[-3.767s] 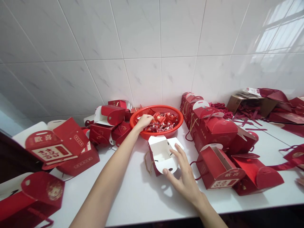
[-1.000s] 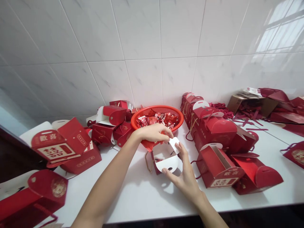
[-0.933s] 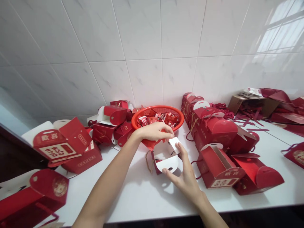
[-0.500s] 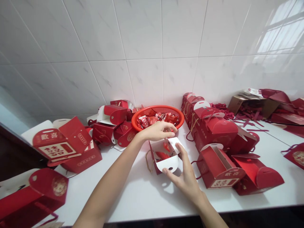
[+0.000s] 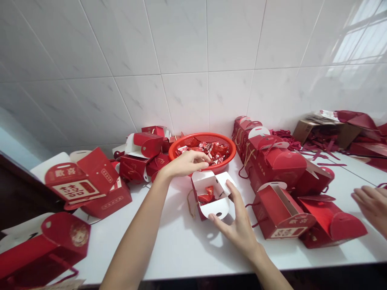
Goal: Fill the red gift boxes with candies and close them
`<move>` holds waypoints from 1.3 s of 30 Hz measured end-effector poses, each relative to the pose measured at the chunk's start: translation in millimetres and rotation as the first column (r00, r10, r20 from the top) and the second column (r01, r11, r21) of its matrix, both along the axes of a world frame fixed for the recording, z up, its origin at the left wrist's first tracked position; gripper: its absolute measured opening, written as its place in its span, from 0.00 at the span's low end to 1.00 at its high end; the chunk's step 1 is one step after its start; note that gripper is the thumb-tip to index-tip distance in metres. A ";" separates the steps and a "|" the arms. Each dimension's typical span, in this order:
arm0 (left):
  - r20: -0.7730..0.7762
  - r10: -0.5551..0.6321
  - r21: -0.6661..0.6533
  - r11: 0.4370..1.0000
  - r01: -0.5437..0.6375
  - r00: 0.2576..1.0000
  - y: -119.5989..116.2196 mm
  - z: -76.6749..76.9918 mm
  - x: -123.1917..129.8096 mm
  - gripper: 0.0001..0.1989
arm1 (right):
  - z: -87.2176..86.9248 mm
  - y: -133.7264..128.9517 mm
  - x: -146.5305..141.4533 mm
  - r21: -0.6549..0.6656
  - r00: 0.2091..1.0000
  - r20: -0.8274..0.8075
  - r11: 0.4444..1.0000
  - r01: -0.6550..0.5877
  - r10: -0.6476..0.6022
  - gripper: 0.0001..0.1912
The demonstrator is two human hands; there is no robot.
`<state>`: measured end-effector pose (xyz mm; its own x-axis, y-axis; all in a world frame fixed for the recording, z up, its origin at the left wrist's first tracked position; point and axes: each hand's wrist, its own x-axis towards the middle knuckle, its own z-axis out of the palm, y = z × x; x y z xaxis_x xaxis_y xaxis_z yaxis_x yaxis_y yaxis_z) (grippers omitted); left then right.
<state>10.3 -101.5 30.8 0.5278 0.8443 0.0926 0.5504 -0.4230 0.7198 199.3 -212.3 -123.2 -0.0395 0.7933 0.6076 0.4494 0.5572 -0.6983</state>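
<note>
My right hand (image 5: 238, 223) steadies a small red gift box (image 5: 199, 209) with a white inside, its thumb on the front flap and fingers on the right flap. The flaps stand open, and red-wrapped candies (image 5: 208, 194) lie inside. My left hand (image 5: 190, 162) hovers at the near rim of an orange-red plastic basket (image 5: 225, 163), just behind the box. Its fingers are loosely bent and apart, with nothing visible in them. Wrapped candies (image 5: 219, 150) fill the basket. A twisted cord handle (image 5: 190, 205) hangs at the box's left side.
Red gift boxes (image 5: 105, 201) stand at left, some stacked. More red boxes (image 5: 279, 211) line the right side. Red ribbons (image 5: 326, 153) lie near a cardboard box (image 5: 304, 131). Another person's hand (image 5: 371, 203) is at the right edge. A tiled wall (image 5: 184, 100) backs the white table (image 5: 175, 249).
My left hand has moved left off the box to the basket's near rim. More candies show in the box. Another person's hand has appeared at right. My right hand stays on the box.
</note>
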 end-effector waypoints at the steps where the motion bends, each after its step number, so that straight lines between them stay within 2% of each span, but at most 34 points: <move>1: 0.004 0.023 0.003 1.000 -0.023 1.000 -2.5 -0.7 -3.3 0.14 | -0.1 -0.1 0.1 0.017 1.000 0.008 1.000 0.002 -0.002 0.44; 5: 0.021 0.125 0.001 0.992 -0.125 0.992 -16.7 -9.4 -14.8 0.12 | -0.1 -0.2 0.2 0.049 1.000 0.030 0.999 0.002 -0.004 0.43; 9: 0.061 0.256 -0.016 0.967 -0.256 0.965 -33.0 -27.6 -19.5 0.14 | 0.4 -0.4 0.5 0.074 1.000 0.024 0.997 0.002 -0.004 0.42; 14: 0.262 0.401 -0.109 0.916 -0.386 0.878 -46.9 -50.8 -16.4 0.18 | 2.6 -2.7 1.0 0.039 1.000 0.007 0.999 0.011 -0.011 0.41; 19: 0.412 0.439 -0.257 0.896 -0.361 0.798 -55.1 -62.2 -11.1 0.19 | 1.6 -2.9 1.3 -0.004 0.999 -0.030 1.000 0.021 -0.021 0.41; 26: 0.514 0.482 -0.394 0.867 -0.304 0.709 -68.9 -70.6 -7.2 0.25 | -5.5 2.2 3.0 -0.048 0.992 -0.118 0.998 -0.049 0.043 0.37; 31: 0.508 0.448 -0.325 0.890 -0.318 0.736 -77.7 -75.2 -8.4 0.21 | -2.3 0.6 4.7 -0.108 0.977 -0.199 0.990 -0.096 0.073 0.38; 39: 0.494 0.413 -0.272 0.909 -0.315 0.765 -88.9 -81.6 -9.6 0.18 | -2.5 1.1 6.1 -0.060 0.974 -0.217 0.995 -0.077 0.063 0.33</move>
<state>0.7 -190.4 -50.8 0.0860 0.9905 0.1070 0.1505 -0.1191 0.9814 205.3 -211.2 -125.6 0.0293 0.8329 0.5526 0.2463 0.5298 -0.8116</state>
